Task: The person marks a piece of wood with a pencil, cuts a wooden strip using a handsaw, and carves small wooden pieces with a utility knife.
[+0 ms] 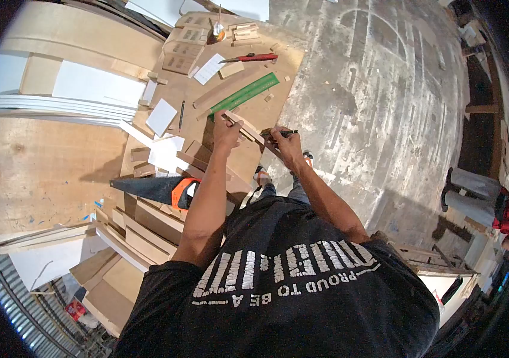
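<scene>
My left hand (227,132) grips the upper end of a narrow wooden strip (248,127) that slants down to the right over the bench edge. At the strip's other end, my right hand (285,143) is closed round a dark pen (289,132), with its fingers near the wood. Just beyond my left hand, a green ruler (244,94) lies on the wooden worktop (287,59). A red-handled cutter (258,58) rests farther back, beside a white card (209,69).
A handsaw (147,188) with an orange and black handle lies left of my left forearm. White papers (165,154), a pencil (181,116) and wood blocks (141,161) are scattered on the worktop. Stacked boards (75,101) stand at the left; concrete floor (350,119) is at the right.
</scene>
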A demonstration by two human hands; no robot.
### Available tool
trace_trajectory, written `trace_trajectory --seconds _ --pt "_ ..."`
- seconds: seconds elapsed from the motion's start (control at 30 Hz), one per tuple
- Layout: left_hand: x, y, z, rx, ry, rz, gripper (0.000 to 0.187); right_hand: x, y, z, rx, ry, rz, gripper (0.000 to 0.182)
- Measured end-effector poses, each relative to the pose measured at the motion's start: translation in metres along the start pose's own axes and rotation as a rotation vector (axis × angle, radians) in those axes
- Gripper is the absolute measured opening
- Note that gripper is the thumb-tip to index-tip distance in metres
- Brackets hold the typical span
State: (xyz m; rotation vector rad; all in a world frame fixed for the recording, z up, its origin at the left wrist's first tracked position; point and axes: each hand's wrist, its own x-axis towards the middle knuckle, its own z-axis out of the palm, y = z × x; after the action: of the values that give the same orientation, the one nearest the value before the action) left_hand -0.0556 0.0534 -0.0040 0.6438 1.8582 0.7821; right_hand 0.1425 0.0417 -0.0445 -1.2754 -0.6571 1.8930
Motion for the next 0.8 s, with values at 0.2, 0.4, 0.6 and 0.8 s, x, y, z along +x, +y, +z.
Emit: trace_trajectory --seconds 0.2,0.4,0.6,0.8 --pt "-0.004 0.002 0.002 -0.014 0.029 0.028 0.062 -0.008 -0.011 0.004 -0.148 0.018 -0.045 0.02" --pt "-0.009 0.007 0.004 0.002 0.043 0.024 0.063 -0.002 0.0 0.003 -0.12 0.051 -0.116 0.024" --pt "-0.005 0.004 0.003 0.011 0.04 0.021 0.066 -0.005 -0.006 0.005 -0.169 0.037 -0.151 0.026" --pt "-0.005 0.002 0.004 0.005 0.037 0.019 0.066 -0.003 -0.012 -0.003 0.027 -0.043 -0.002 0.02"
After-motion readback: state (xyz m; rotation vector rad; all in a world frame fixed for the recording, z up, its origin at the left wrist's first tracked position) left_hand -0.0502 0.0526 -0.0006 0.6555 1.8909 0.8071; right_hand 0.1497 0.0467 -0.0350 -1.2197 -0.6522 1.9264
